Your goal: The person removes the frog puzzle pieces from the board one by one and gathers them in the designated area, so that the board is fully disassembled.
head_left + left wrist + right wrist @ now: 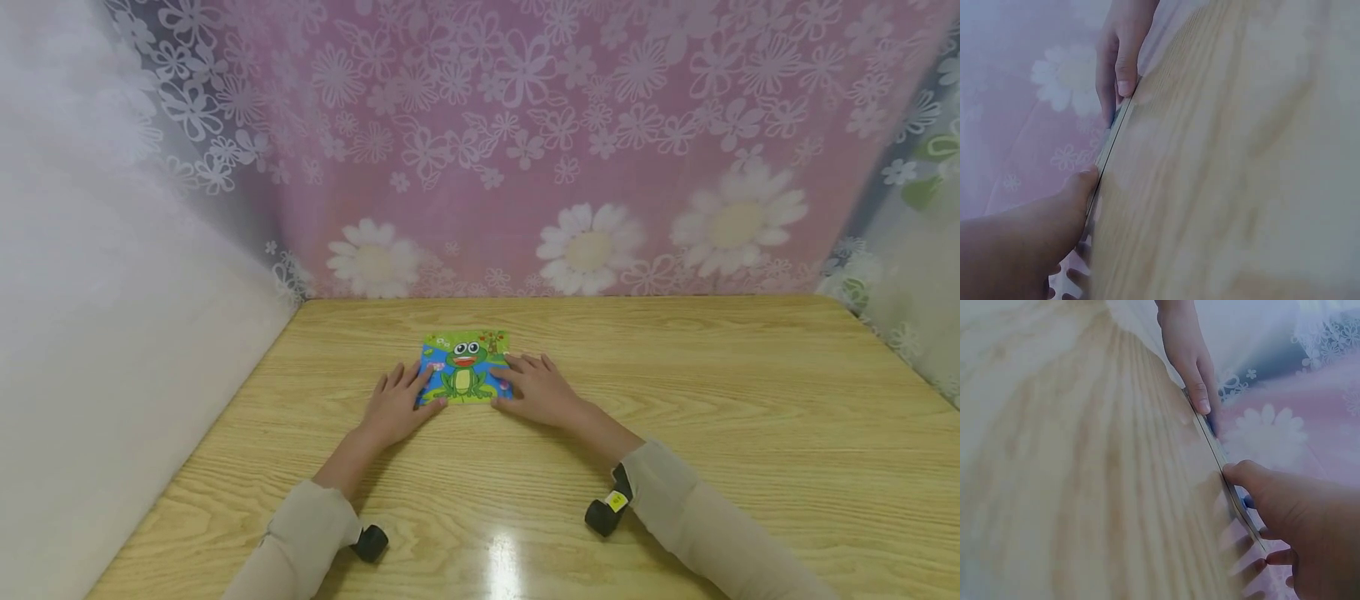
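Observation:
A thin square board (465,382) with a cartoon frog picture on blue and green lies flat on the wooden table. At its left side rests my left hand (393,410), fingers spread and mostly straight. The left thumb touches the near left corner and the index finger lies over the left edge. Mirroring it, my right hand (542,393) has its thumb at the near right corner and its index finger on the picture. From the left wrist, the board's edge (1109,149) shows thin and low on the table between both thumbs.
The wood-grain table (712,400) stretches around the board on all sides. A pink flowered curtain (480,167) hangs along its back edge, and white cloth (135,333) borders the left. Black wrist cameras (371,543) sit below both sleeves, close over the tabletop.

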Demonstrator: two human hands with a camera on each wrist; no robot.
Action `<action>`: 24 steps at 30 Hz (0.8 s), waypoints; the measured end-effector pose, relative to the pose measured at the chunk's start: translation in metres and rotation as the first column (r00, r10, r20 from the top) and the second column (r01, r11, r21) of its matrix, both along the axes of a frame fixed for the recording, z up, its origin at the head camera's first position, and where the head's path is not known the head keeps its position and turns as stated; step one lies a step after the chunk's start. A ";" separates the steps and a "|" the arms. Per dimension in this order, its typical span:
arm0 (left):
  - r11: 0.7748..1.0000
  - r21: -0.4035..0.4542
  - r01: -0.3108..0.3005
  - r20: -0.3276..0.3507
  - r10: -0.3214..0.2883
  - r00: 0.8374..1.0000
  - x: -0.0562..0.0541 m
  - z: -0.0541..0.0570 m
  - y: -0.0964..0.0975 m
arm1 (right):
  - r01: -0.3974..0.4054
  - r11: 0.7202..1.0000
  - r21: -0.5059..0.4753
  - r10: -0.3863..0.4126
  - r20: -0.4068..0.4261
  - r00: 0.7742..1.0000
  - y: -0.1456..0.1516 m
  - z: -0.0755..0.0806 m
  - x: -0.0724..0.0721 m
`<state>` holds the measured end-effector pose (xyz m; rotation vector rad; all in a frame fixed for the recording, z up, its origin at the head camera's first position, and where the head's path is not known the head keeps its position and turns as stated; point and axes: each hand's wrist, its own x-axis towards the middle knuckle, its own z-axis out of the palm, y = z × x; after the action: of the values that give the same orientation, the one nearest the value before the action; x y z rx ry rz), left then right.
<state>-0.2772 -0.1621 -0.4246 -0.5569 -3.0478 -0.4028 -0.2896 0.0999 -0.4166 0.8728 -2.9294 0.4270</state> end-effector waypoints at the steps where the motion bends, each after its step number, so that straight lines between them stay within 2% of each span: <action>1: 1.000 -0.005 0.002 0.000 -0.002 1.000 0.001 0.000 0.000 | 0.000 1.000 0.002 0.000 -0.005 1.000 0.000 0.000 0.001; 24: 0.999 0.008 0.037 -0.024 -0.037 0.999 0.024 0.001 0.003 | -0.056 0.998 0.008 0.056 -0.028 0.998 0.010 0.003 0.027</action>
<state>-0.2530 -0.1588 -0.4241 -0.6139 -3.0160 -0.4064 -0.2623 0.1101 -0.4136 0.9553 -2.8891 0.4042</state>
